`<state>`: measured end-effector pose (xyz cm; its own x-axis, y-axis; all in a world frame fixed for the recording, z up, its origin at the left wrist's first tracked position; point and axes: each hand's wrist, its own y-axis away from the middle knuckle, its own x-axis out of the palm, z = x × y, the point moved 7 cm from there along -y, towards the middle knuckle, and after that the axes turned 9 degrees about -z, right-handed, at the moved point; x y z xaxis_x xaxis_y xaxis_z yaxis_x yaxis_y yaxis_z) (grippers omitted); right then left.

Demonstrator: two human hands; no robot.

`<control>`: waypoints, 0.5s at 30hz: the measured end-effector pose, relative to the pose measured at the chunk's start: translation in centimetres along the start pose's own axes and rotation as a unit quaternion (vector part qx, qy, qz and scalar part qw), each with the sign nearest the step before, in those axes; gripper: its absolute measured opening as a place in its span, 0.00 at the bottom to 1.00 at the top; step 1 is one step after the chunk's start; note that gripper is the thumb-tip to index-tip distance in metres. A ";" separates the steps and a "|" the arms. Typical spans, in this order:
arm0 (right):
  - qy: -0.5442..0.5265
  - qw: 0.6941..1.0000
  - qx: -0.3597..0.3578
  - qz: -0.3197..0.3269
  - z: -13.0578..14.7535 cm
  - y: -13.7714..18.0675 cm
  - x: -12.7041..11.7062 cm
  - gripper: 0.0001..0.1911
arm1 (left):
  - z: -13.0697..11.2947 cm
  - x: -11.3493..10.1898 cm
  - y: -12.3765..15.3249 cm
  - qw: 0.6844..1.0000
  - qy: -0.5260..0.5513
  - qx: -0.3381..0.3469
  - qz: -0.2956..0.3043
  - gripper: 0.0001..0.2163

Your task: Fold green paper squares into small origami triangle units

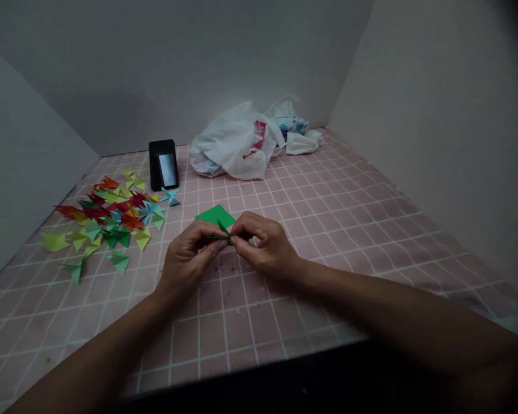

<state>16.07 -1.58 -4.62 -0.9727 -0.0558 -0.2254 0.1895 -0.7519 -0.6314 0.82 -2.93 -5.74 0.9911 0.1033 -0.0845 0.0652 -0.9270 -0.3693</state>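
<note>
Where the two hands meet above the pink checked table (328, 230), a small green folded piece (223, 229) sits pinched between them. The left hand (189, 260) nips it from its own side with thumb and forefinger pressed together, and the right hand (265, 246) does the same from the other side, its remaining fingers curled under. The piece lies right at the fingertips of both hands, with a pointed flap sticking up between the thumbs; whether it touches the tabletop cannot be told. Just beyond the fingertips, and partly hidden by them, a flat green paper sheet (216, 215) rests on the table. Well out to the left of the left hand spreads a pile of folded paper shapes (107, 215) in red, yellow, green and blue, some of them scattered loose toward the near edge. Farther off, past the left thumb, a dark phone (164, 165) stands propped upright, and beyond the right hand a crumpled white plastic bag (235, 144) lies near the back wall — both well apart from the hands.
</note>
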 end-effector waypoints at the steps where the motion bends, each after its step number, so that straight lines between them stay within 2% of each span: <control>1: -0.003 1.000 -0.002 0.001 0.1 0.1 0.0 0.08 | 0.0 0.0 0.0 1.000 -0.005 0.004 -0.001 0.04; 8: -0.034 0.998 0.057 0.009 -0.6 0.2 0.1 0.06 | 0.7 0.0 -0.2 0.998 0.042 -0.048 0.005 0.03; 12: -0.032 0.999 0.035 0.015 -0.5 0.0 0.0 0.05 | 0.6 0.0 -0.3 0.999 0.021 -0.048 0.012 0.03; 15: -0.016 1.000 0.002 0.016 0.0 0.0 -0.1 0.06 | 0.9 0.0 -0.2 0.997 0.044 -0.062 0.007 0.03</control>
<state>16.20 -1.58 -4.56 -0.9700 -0.1013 -0.2212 0.2201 -0.7526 -0.6206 0.73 -2.42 -6.46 0.9980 0.0631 -0.0051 0.0598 -0.9663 -0.2503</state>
